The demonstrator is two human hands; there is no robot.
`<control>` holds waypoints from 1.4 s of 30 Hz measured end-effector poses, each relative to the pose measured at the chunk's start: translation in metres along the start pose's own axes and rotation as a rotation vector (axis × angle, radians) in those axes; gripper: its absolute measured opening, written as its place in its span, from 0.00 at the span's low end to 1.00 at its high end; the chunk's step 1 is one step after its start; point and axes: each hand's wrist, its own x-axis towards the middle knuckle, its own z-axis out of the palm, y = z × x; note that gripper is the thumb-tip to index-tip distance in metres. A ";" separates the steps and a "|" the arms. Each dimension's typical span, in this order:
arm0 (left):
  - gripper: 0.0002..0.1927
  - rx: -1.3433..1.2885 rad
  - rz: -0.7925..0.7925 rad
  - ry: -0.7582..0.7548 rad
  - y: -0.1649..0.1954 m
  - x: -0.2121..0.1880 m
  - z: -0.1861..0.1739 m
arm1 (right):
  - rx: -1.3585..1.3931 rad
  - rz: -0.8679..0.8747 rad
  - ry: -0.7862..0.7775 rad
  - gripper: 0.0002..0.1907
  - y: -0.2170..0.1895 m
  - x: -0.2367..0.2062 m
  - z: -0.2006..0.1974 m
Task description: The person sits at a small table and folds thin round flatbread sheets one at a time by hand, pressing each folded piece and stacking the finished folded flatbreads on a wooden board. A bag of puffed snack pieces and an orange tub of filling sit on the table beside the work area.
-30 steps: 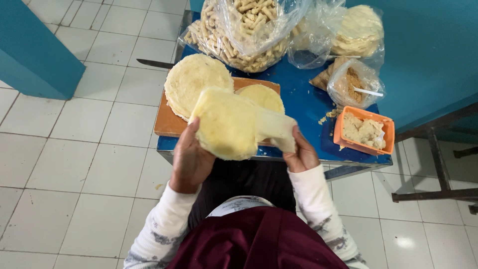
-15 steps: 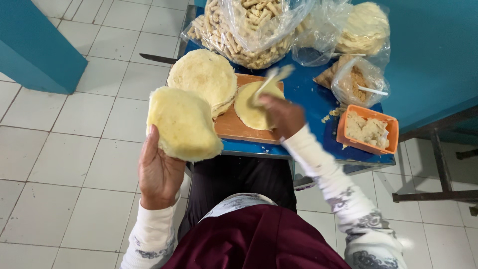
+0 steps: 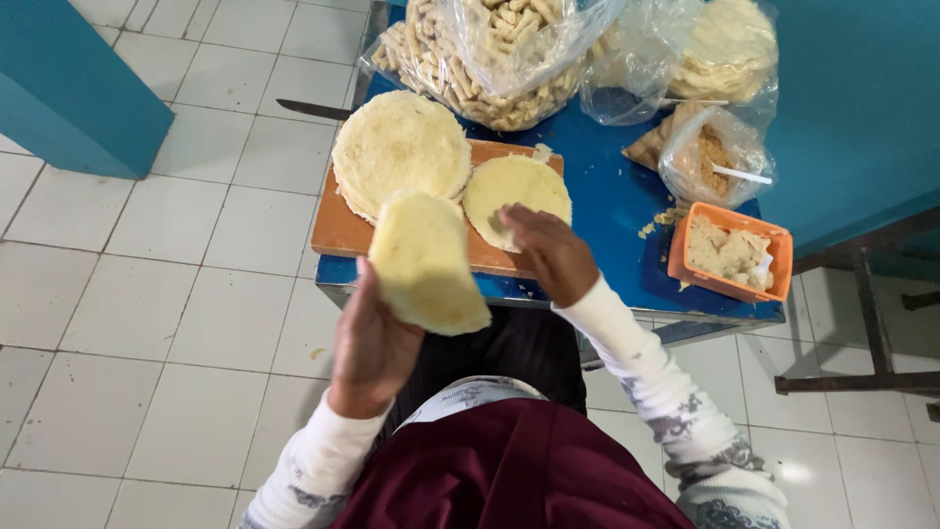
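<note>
One round pale dough sheet (image 3: 517, 191) lies on the brown wooden board (image 3: 338, 230), beside one stack of round sheets (image 3: 399, 147). The right hand (image 3: 548, 255) rests flat on it, fingers together. The left hand (image 3: 372, 343) holds up one floppy pile of pale sheets (image 3: 426, 263), fingers curled underneath.

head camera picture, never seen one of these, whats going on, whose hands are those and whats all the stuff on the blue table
The picture comes from a camera worn on a person's head, looking down past their chest, so both hands are their own. The left hand holds up a pale yellow stack of thin round wrappers. The right hand rests on a single round wrapper lying on a wooden cutting board. Beside it on the board sits a bigger stack of wrappers. The blue table also carries clear bags of finger-shaped rolls, a small bag with a spoon and an orange tub of filling. A knife pokes out at the table's far left.
</note>
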 end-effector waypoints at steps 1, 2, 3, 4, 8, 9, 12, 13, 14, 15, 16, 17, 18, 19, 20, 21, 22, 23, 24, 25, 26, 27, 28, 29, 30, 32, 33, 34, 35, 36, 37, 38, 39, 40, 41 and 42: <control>0.30 0.008 0.001 -0.020 -0.008 0.005 0.002 | 0.118 0.024 0.041 0.15 -0.010 0.002 -0.012; 0.30 0.017 0.003 -0.040 -0.019 0.011 0.005 | 0.196 0.052 0.056 0.14 -0.024 0.002 -0.020; 0.30 0.028 -0.001 -0.058 -0.029 0.016 0.006 | 0.275 0.086 0.071 0.13 -0.039 0.001 -0.025; 0.30 0.018 -0.017 -0.086 -0.038 0.021 0.007 | 0.354 0.124 0.086 0.13 -0.053 -0.001 -0.027; 0.30 -0.042 -0.042 -0.300 -0.064 0.043 0.010 | 0.031 -0.029 0.213 0.15 -0.080 0.002 -0.020; 0.30 -0.062 -0.036 -0.368 -0.068 0.045 0.010 | 0.090 0.041 0.205 0.11 -0.079 0.002 -0.018; 0.30 -0.087 -0.076 -0.223 -0.071 0.051 0.013 | 0.270 0.229 0.159 0.06 -0.063 -0.002 -0.017; 0.28 -0.050 -0.076 -0.242 -0.071 0.051 0.014 | 0.330 0.291 0.141 0.06 -0.055 -0.004 -0.017; 0.27 -0.015 -0.078 -0.260 -0.070 0.050 0.015 | 0.487 0.356 0.123 0.06 -0.048 -0.007 -0.017; 0.26 0.019 -0.079 -0.277 -0.070 0.049 0.015 | 0.644 0.421 0.101 0.07 -0.041 -0.010 -0.017; 0.24 0.120 -0.051 -0.292 -0.069 0.049 0.016 | 0.801 0.483 0.078 0.07 -0.034 -0.012 -0.016; 0.23 0.221 -0.022 -0.308 -0.069 0.049 0.016 | 0.834 0.498 0.063 0.08 -0.027 -0.013 -0.015; 0.23 0.323 0.009 -0.321 -0.069 0.049 0.015 | 0.867 0.513 0.047 0.08 -0.020 -0.015 -0.013; 0.22 0.270 -0.012 -0.319 -0.069 0.049 0.015 | 0.900 0.530 0.029 0.09 -0.014 -0.017 -0.011; 0.21 0.217 -0.035 -0.317 -0.069 0.050 0.014 | 0.927 0.564 0.044 0.09 -0.009 -0.022 -0.009; 0.21 0.165 -0.056 -0.317 -0.069 0.052 0.013 | 0.953 0.595 0.059 0.09 -0.004 -0.026 -0.007; 0.22 0.156 -0.065 -0.312 -0.069 0.053 0.012 | 0.979 0.625 0.076 0.09 0.002 -0.030 -0.004; 0.22 0.146 -0.075 -0.307 -0.068 0.054 0.011 | 1.078 0.641 0.108 0.08 0.008 -0.033 -0.002; 0.23 0.136 -0.085 -0.301 -0.067 0.055 0.010 | 1.177 0.658 0.139 0.08 0.013 -0.035 0.001; 0.23 0.133 -0.087 -0.283 -0.065 0.055 0.009 | 1.276 0.674 0.172 0.07 0.017 -0.037 0.004; 0.23 0.131 -0.089 -0.266 -0.062 0.055 0.008 | 1.379 0.695 0.214 0.07 0.022 -0.038 0.008; 0.23 0.127 -0.091 -0.249 -0.061 0.055 0.008 | 1.482 0.716 0.255 0.06 0.025 -0.038 0.011; 0.24 0.122 -0.080 -0.260 -0.060 0.054 0.007 | 1.585 0.737 0.299 0.06 0.027 -0.037 0.013; 0.24 0.116 -0.069 -0.272 -0.059 0.053 0.007 | 1.633 0.752 0.314 0.08 0.027 -0.036 0.016; 0.25 0.110 -0.057 -0.284 -0.059 0.053 0.007 | 1.680 0.766 0.328 0.11 0.026 -0.035 0.018; 0.25 0.142 -0.054 -0.245 -0.062 0.053 0.010 | 1.699 0.798 0.357 0.16 0.018 -0.033 0.019; 0.25 0.157 -0.051 -0.224 -0.064 0.053 0.011 | 1.669 0.815 0.369 0.20 0.011 -0.034 0.019; 0.25 0.186 -0.034 -0.235 -0.066 0.053 0.013 | 1.640 0.831 0.382 0.24 0.005 -0.033 0.019; 0.24 0.214 -0.017 -0.246 -0.068 0.053 0.015 | 1.579 0.784 0.363 0.23 0.000 -0.030 0.019; 0.24 0.241 0.000 -0.255 -0.069 0.053 0.016 | 1.517 0.738 0.343 0.23 -0.004 -0.028 0.019; 0.24 0.337 0.037 -0.281 -0.069 0.051 0.016 | 1.456 0.694 0.324 0.23 -0.007 -0.026 0.018; 0.24 0.434 0.075 -0.308 -0.067 0.050 0.016 | 1.492 0.696 0.317 0.22 -0.008 -0.023 0.016; 0.24 0.532 0.114 -0.335 -0.065 0.049 0.016 | 1.528 0.697 0.309 0.22 -0.008 -0.020 0.015; 0.25 0.454 0.060 -0.322 -0.062 0.049 0.016 | 1.564 0.698 0.302 0.22 -0.007 -0.019 0.014; 0.25 0.375 0.008 -0.308 -0.058 0.048 0.015 | 1.581 0.715 0.302 0.21 -0.006 -0.019 0.013; 0.25 0.297 -0.042 -0.294 -0.055 0.048 0.015 | 1.598 0.730 0.301 0.21 -0.004 -0.019 0.013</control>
